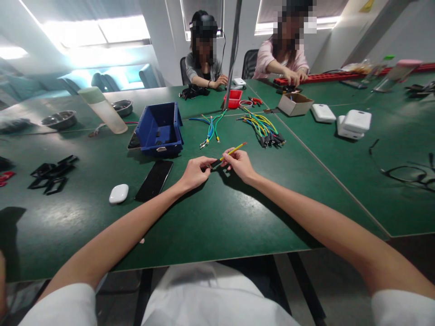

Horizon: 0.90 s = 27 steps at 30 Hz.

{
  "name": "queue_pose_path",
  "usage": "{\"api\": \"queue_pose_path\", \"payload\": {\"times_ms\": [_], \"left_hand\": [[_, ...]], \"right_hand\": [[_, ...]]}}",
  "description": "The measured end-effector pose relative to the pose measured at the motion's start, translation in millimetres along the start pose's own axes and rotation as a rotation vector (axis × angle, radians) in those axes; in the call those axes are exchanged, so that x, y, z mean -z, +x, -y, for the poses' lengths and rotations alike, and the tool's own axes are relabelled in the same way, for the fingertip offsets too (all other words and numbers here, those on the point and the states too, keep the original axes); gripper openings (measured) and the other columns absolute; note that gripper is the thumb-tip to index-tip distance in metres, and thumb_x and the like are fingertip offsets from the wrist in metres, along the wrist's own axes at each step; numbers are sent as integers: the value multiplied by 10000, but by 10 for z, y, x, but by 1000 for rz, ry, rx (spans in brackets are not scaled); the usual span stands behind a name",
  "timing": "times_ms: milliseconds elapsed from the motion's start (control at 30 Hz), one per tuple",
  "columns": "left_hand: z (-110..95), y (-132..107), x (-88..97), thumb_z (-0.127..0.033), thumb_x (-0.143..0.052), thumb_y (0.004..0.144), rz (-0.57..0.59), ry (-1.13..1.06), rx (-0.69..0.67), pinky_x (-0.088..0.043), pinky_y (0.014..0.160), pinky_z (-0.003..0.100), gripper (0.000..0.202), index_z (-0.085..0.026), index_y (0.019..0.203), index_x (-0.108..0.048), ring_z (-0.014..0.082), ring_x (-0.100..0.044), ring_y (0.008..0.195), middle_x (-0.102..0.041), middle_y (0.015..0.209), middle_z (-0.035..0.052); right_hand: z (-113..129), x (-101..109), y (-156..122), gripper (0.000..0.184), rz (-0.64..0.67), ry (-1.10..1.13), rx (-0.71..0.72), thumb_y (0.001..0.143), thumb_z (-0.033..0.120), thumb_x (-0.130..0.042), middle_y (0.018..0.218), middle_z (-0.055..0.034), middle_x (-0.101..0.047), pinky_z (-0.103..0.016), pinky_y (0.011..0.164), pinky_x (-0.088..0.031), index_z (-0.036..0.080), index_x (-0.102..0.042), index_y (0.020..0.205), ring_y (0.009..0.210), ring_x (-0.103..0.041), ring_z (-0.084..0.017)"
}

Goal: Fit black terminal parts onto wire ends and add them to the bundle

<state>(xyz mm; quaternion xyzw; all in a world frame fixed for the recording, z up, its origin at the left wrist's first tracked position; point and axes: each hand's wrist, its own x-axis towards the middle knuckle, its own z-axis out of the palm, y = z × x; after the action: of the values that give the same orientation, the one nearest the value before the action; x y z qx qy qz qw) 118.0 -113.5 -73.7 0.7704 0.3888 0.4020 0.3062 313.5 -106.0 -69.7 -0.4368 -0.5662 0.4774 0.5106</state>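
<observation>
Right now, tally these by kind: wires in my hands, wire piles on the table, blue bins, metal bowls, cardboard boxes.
Held wire: 1
Wire piles: 2
Blue bin: 1
Metal bowls: 2
Cardboard box: 1
Total: 7

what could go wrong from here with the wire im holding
The yellow wire is pinched in the fingers of the left hand and right hand, so it might slip. The left forearm lies close to the black phone and could nudge it. The piled wires ahead overlap and might tangle.
</observation>
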Motion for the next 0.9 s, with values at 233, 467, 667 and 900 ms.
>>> {"api": "queue_pose_path", "payload": {"times_ms": [233, 467, 667, 900], "left_hand": [[5, 4, -2, -61, -563, 725, 1, 2, 0, -593, 816, 329, 415, -150, 1099, -722, 173, -704, 841, -736, 1012, 85], [-26, 4, 9, -99, -613, 734, -7, 32, 2, -589, 775, 311, 369, -156, 1078, -732, 170, -698, 809, -741, 974, 79], [-17, 7, -3, -104, -613, 738, 0, 17, 4, -587, 776, 313, 367, -147, 1084, -729, 179, -701, 827, -740, 993, 87], [7, 5, -14, -102, -598, 741, 21, -10, 53, -589, 804, 339, 378, -149, 1093, -728, 192, -711, 835, -747, 1005, 90]], "right_hand": [[-17, -1, -1, 278, 6, -9, -2, 814, 433, -665, 722, -35, -666, -219, 457, -477, 170, -600, 878, 634, -663, -157], [-46, -5, 6, 289, -7, -21, 12, 823, 449, -658, 703, -32, -657, -223, 461, -480, 174, -603, 892, 624, -662, -158], [-38, -14, 0, 320, -24, -21, 16, 817, 468, -666, 680, -30, -652, -229, 461, -481, 164, -609, 898, 609, -653, -157], [-32, -12, -10, 367, -1, -40, 35, 831, 515, -651, 690, -34, -663, -228, 467, -488, 159, -613, 910, 612, -656, -154]]}}
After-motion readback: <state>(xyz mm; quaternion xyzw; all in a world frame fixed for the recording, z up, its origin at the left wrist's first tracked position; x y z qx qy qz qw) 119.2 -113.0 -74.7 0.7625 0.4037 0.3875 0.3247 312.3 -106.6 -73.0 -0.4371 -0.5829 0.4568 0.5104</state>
